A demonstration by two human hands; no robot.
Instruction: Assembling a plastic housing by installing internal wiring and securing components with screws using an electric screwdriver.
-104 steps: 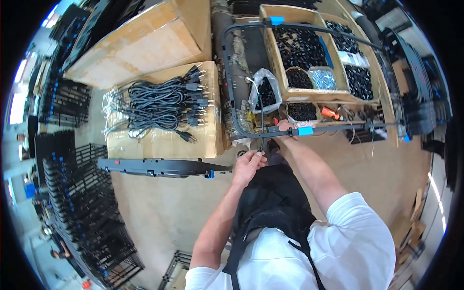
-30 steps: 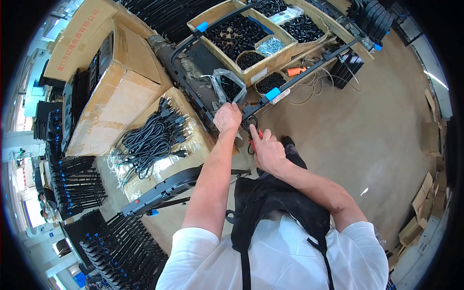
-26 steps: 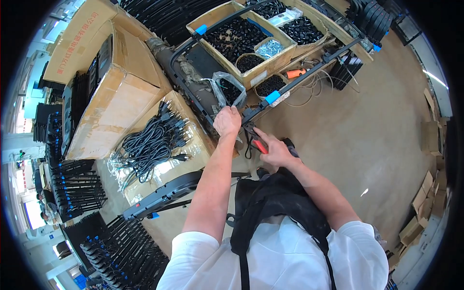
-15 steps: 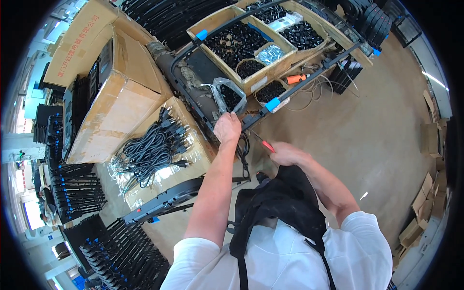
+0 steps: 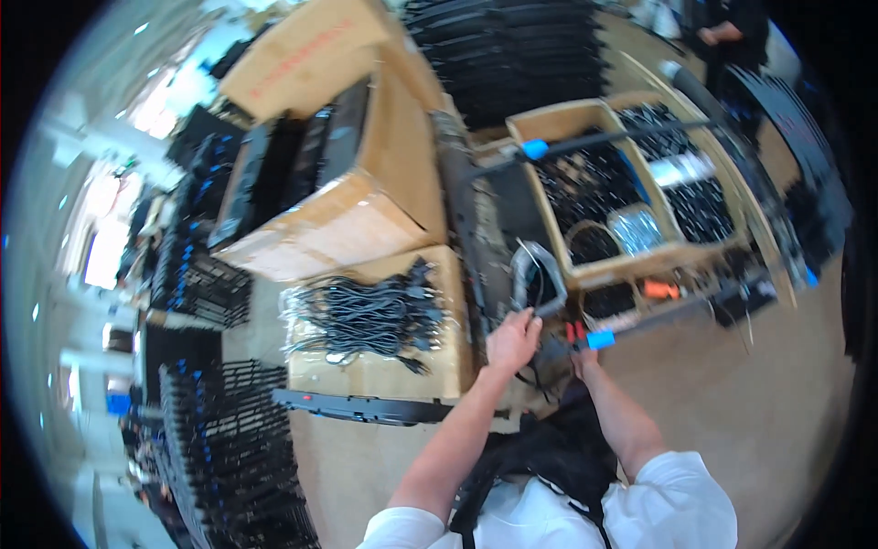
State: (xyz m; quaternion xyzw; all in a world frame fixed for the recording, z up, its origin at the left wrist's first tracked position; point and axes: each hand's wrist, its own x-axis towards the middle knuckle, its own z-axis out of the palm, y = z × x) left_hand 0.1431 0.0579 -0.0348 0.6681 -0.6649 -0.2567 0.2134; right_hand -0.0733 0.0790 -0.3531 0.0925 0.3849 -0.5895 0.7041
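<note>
My left hand (image 5: 514, 342) is closed at the near edge of a clear plastic bag (image 5: 547, 309) that holds small black parts. Its fingertips are bunched on something I cannot make out. My right hand (image 5: 585, 362), partly hidden and blurred, is closed at the lower end of a red-handled tool (image 5: 574, 333), beside a blue wrap on the black frame bar. Below and between the hands hangs a black cable (image 5: 535, 382). A bundle of black power cords (image 5: 370, 316) lies on a cardboard box (image 5: 315, 375) to the left.
A wooden bin (image 5: 631, 265) with compartments of black parts and silver bags stands at the far right. An orange tool (image 5: 660, 290) lies before it. A tall open carton (image 5: 402, 174) rises at left. Black frames (image 5: 219, 448) are stacked at the lower left. Another person (image 5: 722, 32) stands at the far right.
The view has swung left, so the bench appears farther right. My right hand has moved in toward my left hand and the frame bar; the red tool now points away from me.
</note>
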